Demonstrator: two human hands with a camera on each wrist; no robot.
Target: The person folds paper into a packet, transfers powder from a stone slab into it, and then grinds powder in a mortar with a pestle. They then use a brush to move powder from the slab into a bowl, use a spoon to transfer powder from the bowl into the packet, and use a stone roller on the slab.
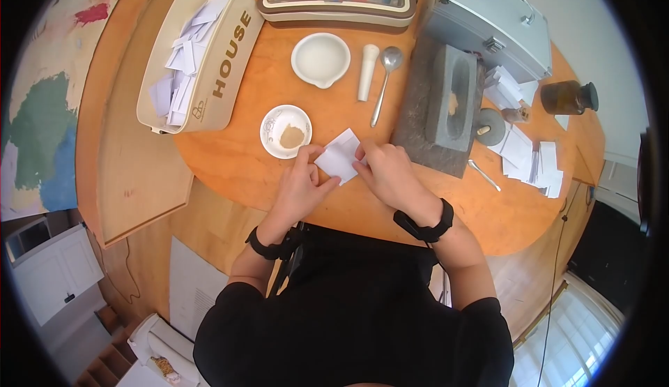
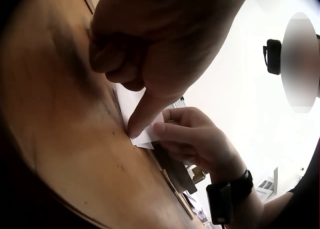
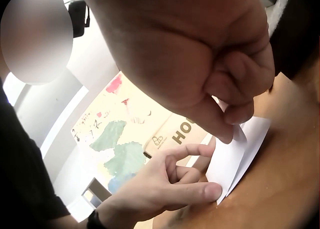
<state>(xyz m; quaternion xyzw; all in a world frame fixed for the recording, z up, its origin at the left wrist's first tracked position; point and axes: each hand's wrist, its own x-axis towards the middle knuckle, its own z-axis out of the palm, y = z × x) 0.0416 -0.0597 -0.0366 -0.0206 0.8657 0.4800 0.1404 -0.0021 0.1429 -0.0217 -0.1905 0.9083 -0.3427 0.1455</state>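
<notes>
A small sheet of white paper (image 1: 337, 162), folded over with its layers slightly apart in the right wrist view, lies at the table's near side. My left hand (image 1: 298, 183) holds its left side, thumb pressing the near corner and index finger at the far left corner. From the other side my right hand (image 1: 391, 174) pinches the paper's right edge between thumb and fingers. Just beyond my left hand stands a small white bowl (image 1: 267, 133) with tan powder (image 1: 292, 137) in it.
Farther back are a white mortar (image 1: 320, 59), a pestle (image 1: 368, 73) and a spoon (image 1: 385, 87). A stone grinding trough (image 1: 440, 101) stands to the right, near paper packets (image 1: 547, 171) and a brown jar (image 1: 568, 98). At left is a bin (image 1: 233, 73) of folded papers.
</notes>
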